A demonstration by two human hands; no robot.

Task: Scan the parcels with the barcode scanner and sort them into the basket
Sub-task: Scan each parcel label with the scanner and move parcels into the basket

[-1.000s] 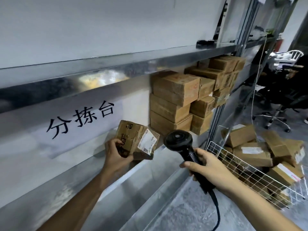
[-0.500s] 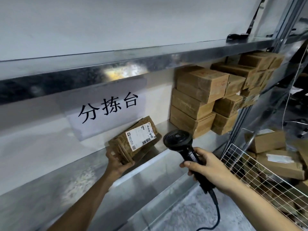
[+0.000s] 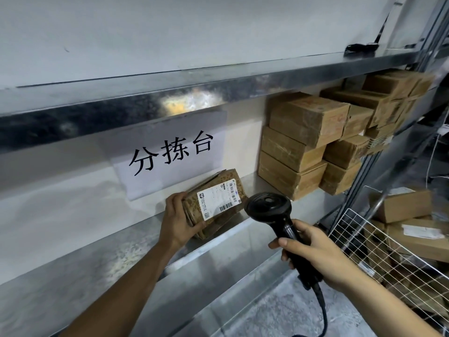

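My left hand (image 3: 178, 220) grips a small brown cardboard parcel (image 3: 216, 203) at its left end, just above the metal shelf (image 3: 102, 259). The parcel's white label with barcodes faces up and toward me. My right hand (image 3: 315, 251) holds the black barcode scanner (image 3: 269, 210) by its handle, the scanner head just right of the parcel and pointing at the label. A white wire basket (image 3: 359, 242) stands at the lower right with several brown parcels inside.
A stack of brown cardboard boxes (image 3: 311, 142) fills the shelf to the right of the parcel. A white paper sign (image 3: 170, 154) with black characters hangs on the wall behind. An upper metal shelf (image 3: 194, 93) runs overhead. The scanner cable (image 3: 322, 310) hangs down over the grey floor.
My left hand has turned the parcel so its label faces up and lowered it toward the shelf. The view has shifted left; the scanner has stayed close to the parcel.
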